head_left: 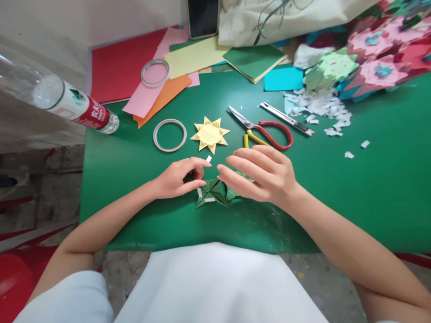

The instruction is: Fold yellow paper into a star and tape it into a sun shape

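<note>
My left hand (183,177) has its thumb and index finger apart, the thumb tip at the edge of a dark green folded paper piece (213,190). At the index fingertip is a small white strip (208,159); whether it sticks to the finger I cannot tell. Two white strips lie on the folded piece. Over its right side hovers my right hand (262,172), fingers stretched out, partly hiding a lighter green folded paper (231,194). Just beyond the hands lie a yellow paper star (210,134), a tape roll (155,135) and scissors (274,132) with red and yellow handles.
A utility knife (286,118) lies beside white paper scraps (316,105). Farther back are coloured sheets (195,58), another tape roll (143,74), a phone (203,18), glasses (272,22) on a cloth bag (235,33), and paper flowers (380,67). A plastic bottle (77,105) appears at left.
</note>
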